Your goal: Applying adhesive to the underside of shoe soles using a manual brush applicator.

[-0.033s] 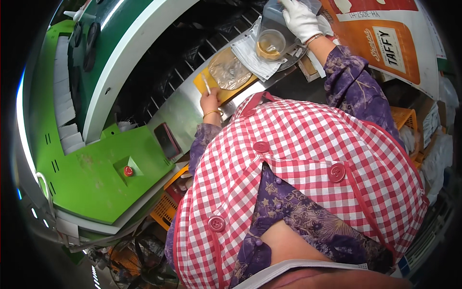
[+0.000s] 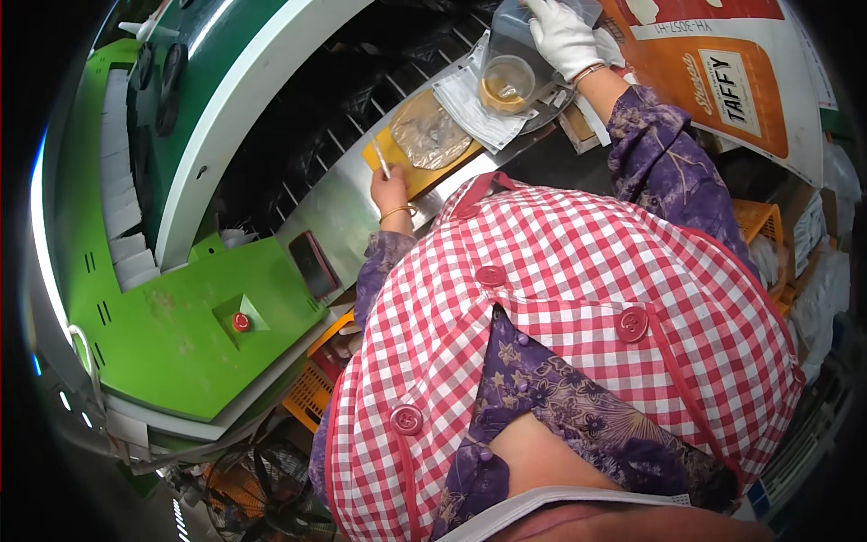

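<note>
I see the bare left hand point(image 2: 390, 190) reaching forward, its fingers closed on one thin white stick point(image 2: 380, 155), over the left end of one yellow board point(image 2: 424, 179). There lies one clear plastic sheet point(image 2: 433, 133). Then comes one transparent round cup point(image 2: 508, 83). The white-gloved right hand point(image 2: 564, 38) stretches farther, well apart; its grip I cannot tell.

1. Counter point(image 2: 312, 203): grey metal, shiny, running diagonally from lower left to upper right.
2. Dark phone-like slab point(image 2: 312, 263), reddish edge, lying flat at the lower-left end.
3. Yellow board point(image 2: 423, 183) farther up, bearing crumpled clear plastic point(image 2: 432, 131).
4. White pleated sheets point(image 2: 477, 101) just beyond; what supports them is unclear.
</note>
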Demonstrator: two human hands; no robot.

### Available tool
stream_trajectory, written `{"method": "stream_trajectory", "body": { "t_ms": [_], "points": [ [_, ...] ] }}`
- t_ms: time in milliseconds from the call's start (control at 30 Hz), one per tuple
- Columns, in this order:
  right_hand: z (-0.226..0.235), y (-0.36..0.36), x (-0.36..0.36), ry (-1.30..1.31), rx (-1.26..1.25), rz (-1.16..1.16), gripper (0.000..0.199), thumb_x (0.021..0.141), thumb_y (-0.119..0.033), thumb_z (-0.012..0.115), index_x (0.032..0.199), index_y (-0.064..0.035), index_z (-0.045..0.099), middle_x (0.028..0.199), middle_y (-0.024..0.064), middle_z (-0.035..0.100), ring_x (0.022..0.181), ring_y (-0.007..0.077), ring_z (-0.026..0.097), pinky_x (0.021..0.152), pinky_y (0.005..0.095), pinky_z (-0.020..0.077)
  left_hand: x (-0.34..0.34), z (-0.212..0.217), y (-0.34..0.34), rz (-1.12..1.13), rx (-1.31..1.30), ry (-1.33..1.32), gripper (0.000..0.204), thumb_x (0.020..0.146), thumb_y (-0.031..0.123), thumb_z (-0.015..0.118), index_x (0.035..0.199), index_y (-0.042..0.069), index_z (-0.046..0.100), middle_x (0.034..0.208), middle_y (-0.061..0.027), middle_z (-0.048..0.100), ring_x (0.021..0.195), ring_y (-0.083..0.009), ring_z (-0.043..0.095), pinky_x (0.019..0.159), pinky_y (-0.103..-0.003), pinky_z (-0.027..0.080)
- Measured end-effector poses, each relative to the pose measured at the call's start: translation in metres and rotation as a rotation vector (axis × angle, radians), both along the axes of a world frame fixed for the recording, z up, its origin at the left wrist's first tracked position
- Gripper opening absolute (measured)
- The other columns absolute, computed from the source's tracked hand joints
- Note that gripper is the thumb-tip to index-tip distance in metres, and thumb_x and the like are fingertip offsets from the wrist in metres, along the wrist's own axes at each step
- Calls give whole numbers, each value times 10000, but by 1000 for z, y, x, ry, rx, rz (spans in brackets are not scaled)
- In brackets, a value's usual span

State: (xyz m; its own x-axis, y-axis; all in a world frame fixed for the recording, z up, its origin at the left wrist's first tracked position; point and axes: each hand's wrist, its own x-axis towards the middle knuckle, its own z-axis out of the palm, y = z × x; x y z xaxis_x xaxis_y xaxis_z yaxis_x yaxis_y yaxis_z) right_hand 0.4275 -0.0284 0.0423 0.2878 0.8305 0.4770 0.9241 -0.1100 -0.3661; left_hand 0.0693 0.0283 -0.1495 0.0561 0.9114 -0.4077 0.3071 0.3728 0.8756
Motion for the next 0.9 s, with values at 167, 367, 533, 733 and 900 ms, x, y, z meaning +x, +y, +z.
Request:
{"method": "stream_trajectory", "body": {
  "t_ms": [167,367,533,733,900],
  "points": [
    [4,-1,-12,-52,7,-14,268,788,-90,453,1007,-45,600,883,193,611,841,357,584,762,446,463,10,-3,43,-162,446,388,541,695,326,709,1110,-1,590,1119,-198,523,1024,-337,542,890,-390,434],
    [-2,3,-14,-43,-30,-9,257,796,-105,456,1001,-59,603,871,191,609,833,357,584,759,448,465,25,36,73,-460,274,720,601,646,337,742,1146,51,569,1172,-185,484,1023,-351,553,893,-385,448],
    [0,2,-18,-34,-3,11,257,796,-113,472,1015,-64,598,865,188,612,829,355,587,749,445,467,24,37,70,-420,251,729,593,636,306,744,1134,43,561,1152,-181,481,1005,-356,559,888,-376,449],
    [0,2,-13,-75,-5,-10,246,796,-107,480,1008,-72,600,828,178,611,809,351,588,737,444,467,18,40,63,-323,259,713,549,638,283,725,1099,29,568,1127,-181,483,1006,-349,554,888,-374,444],
    [6,6,-11,-76,-7,9,239,793,-108,479,995,-71,602,845,174,610,831,344,585,750,440,465,18,12,66,-322,227,452,475,647,295,696,1001,-7,603,1066,-216,542,970,-354,572,848,-386,453]
  ]
}}
